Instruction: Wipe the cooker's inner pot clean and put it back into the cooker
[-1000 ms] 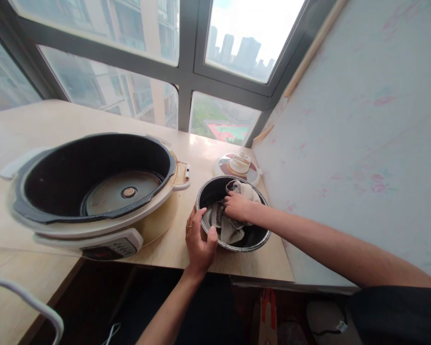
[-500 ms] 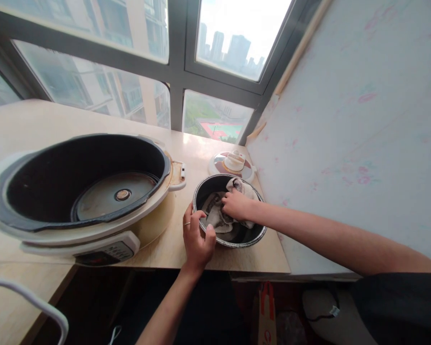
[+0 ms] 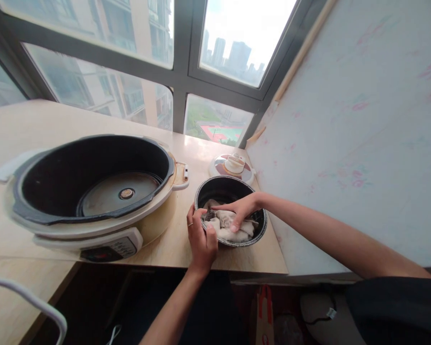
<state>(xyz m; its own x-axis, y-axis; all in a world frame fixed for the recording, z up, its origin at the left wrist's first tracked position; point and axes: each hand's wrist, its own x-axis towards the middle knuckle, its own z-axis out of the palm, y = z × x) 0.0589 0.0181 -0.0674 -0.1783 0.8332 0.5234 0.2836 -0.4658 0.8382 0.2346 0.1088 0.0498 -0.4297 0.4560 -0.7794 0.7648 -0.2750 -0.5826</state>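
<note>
A round dark pot (image 3: 256, 233) stands near the counter's front edge. Its left rim is in the grip of my left hand (image 3: 202, 242), with the thumb and fingers bent over the edge. Inside the pot lies a crumpled pale cloth with dark stains (image 3: 237, 234). My right hand (image 3: 241, 211) reaches in from the right and rests on the cloth, thumb and fingers spread apart. The pot's bottom is largely hidden by the cloth and hand.
The large cooker body (image 3: 158, 211) stands open on the left. Behind the pot, a round lid (image 3: 221, 165) lies close to the wall (image 3: 345, 143). A white cable (image 3: 32, 299) curves at the lower left. Below the counter (image 3: 190, 143) is a paper bag (image 3: 264, 316).
My right hand has opened and shifted slightly right, from pinching the cloth to lying on it. The cloth is now bunched toward the pot's near side. My left hand keeps its hold.
</note>
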